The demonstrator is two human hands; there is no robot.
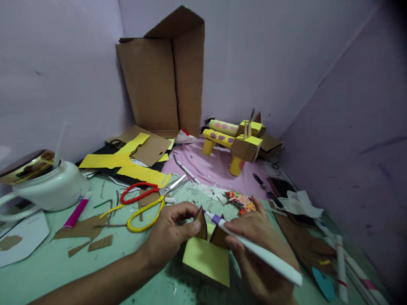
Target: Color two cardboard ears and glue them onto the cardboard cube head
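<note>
A small box covered in pale yellow paper [208, 259] sits low in front of me, with two pointed brown cardboard ears standing up from it. My left hand [176, 231] pinches the left cardboard ear [201, 226] between thumb and fingers. In my right hand [267, 239] is a white marker [270, 259] with a purple band, held like a pen. Its tip lies right by the upper edge of the left ear; whether it touches I cannot tell. The right cardboard ear [217, 236] is partly hidden by the marker and my right fingers.
Red-and-yellow scissors [155, 199] lie open left of my hands. Yellow paper strips [106, 161] and cardboard scraps [79, 226] spread left, near a white pot [63, 186]. Two yellow tube-bodied animal figures [219, 137] stand behind. A large cardboard box [152, 84] leans against the wall.
</note>
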